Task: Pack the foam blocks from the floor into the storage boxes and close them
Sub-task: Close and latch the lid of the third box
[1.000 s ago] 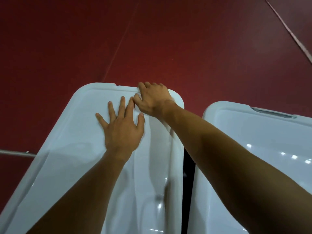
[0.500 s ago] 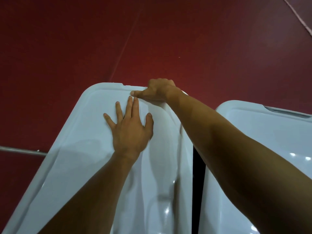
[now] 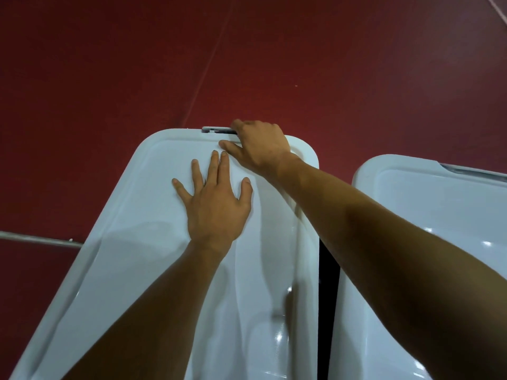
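Observation:
Two white storage boxes stand side by side on the red floor, both with lids on. My left hand (image 3: 215,204) lies flat, fingers spread, on the lid of the left box (image 3: 137,242). My right hand (image 3: 259,145) reaches across to that lid's far edge, its fingers curled over the grey latch (image 3: 216,130) there and its thumb on the lid. The right box (image 3: 428,215) has a grey latch (image 3: 474,170) at its far edge. No foam blocks are in sight.
A dark gap (image 3: 327,297) separates the two boxes. A pale seam line (image 3: 208,64) runs across the red floor beyond them. A grey bar (image 3: 38,238) lies on the floor at the left.
My right hand has shifted from lying on the lid's far edge to curling over it, and the grey latch now shows there. My left hand has stayed flat on the lid.

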`<state>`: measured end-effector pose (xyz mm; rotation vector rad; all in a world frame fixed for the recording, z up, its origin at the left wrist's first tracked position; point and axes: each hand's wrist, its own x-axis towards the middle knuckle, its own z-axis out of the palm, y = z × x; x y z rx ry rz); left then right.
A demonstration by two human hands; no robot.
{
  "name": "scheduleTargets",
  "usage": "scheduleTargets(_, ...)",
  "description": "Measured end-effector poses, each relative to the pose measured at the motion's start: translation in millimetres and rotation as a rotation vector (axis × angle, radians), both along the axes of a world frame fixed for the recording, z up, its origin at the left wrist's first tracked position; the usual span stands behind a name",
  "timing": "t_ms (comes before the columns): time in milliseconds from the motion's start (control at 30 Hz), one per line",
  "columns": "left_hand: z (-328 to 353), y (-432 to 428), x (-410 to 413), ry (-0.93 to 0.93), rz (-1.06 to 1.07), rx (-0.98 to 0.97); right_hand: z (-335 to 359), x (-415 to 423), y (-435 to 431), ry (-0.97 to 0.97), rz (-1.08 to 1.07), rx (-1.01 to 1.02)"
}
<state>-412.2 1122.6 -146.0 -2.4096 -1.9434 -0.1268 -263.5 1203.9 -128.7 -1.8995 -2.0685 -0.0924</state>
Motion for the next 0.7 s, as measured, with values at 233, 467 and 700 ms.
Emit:
scheduleTargets(233,0.1,-0.1,-0.3,0.0,0.004,-0.002,0.1,0.3,-10.1,0.036,0.111,0.068)
scheduleTargets(467,1.0,1.9,-3.8,0.035,-0.023,-0.02,-3.5,-9.2,-33.1,-0.144,0.031,-0.193)
scheduleTargets(700,10.0,-31.4,-19.1,0.109,-0.141,-0.085,1.9,-5.0,-107.8,-0.186,-0.022,-0.285)
